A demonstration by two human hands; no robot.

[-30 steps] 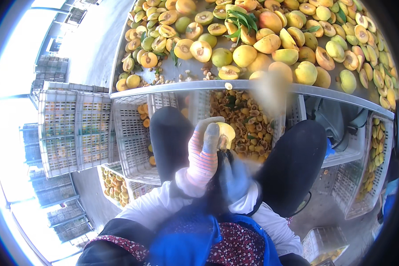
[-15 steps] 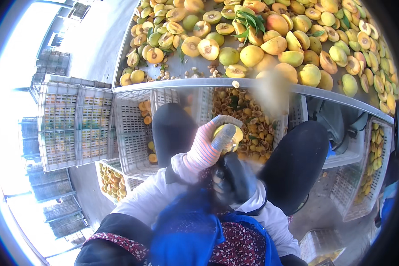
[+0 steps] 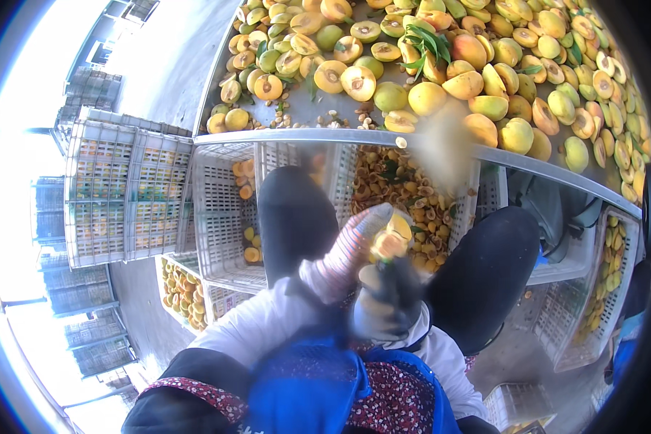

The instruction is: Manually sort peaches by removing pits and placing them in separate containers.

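Fingers of left hand, in striped glove, clamped on yellow fruit, cut flesh showing, held low in front of body, between spread knees. Right hand, in grey-and-dark glove, curled just below fruit; blur hides whether its fingers grip anything. Fruit probably light, slick where cut, easily bruised; best held gently by rounded skin. Beyond: white crate of fruit pieces, metal-edged table bearing cut halves, pits, leafy sprig.
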